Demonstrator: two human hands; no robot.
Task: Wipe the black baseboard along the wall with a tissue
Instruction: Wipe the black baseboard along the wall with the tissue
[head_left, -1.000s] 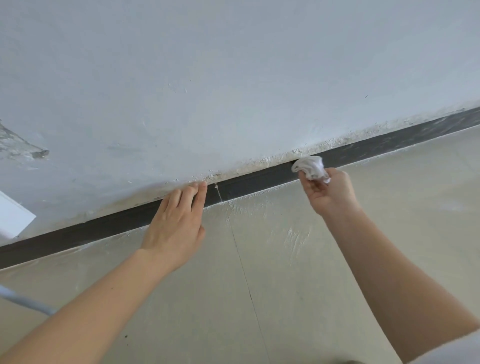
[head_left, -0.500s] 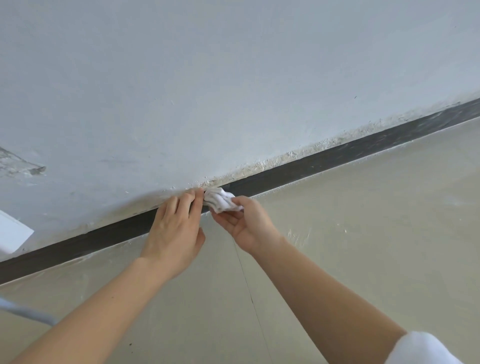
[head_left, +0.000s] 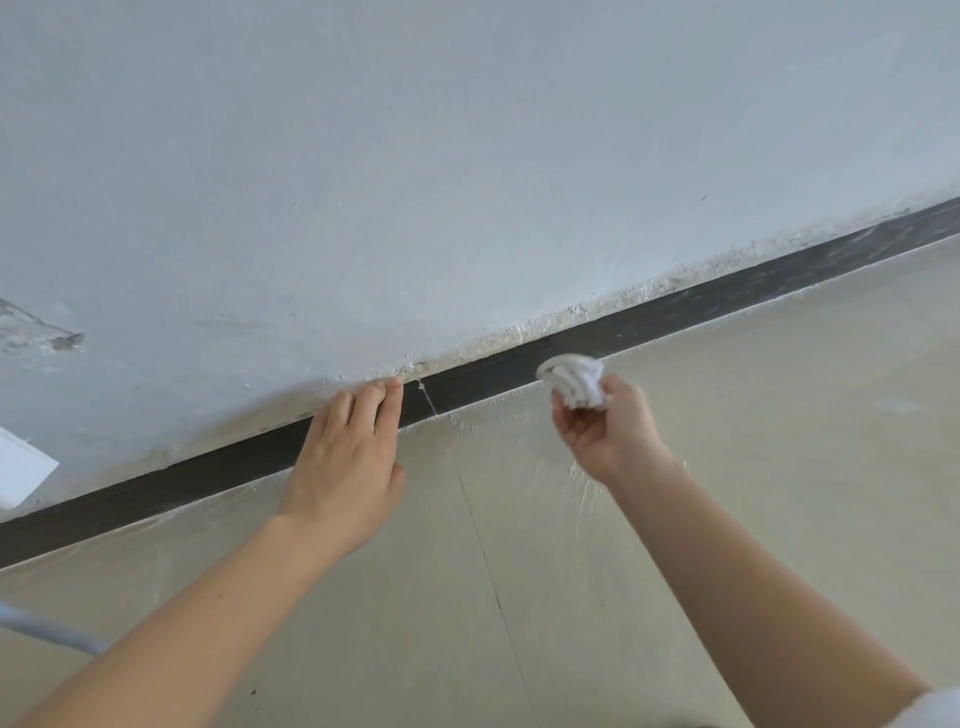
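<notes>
At baseboard (head_left: 675, 314) lower edge | right hand (head_left: 608, 431) grip pinches tissue (head_left: 574, 382) | left hand (head_left: 348, 467) flat, ungripping, fingertips (head_left: 394, 387) at top edge

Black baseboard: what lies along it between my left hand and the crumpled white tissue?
Head view: bare black baseboard, crossed by one thin pale line.

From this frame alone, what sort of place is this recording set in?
Likely an indoor room, unfinished or freshly renovated: a rough white plastered wall, crumbly plaster residue above the black baseboard, and a dusty pale tiled floor with a grout line.
</notes>
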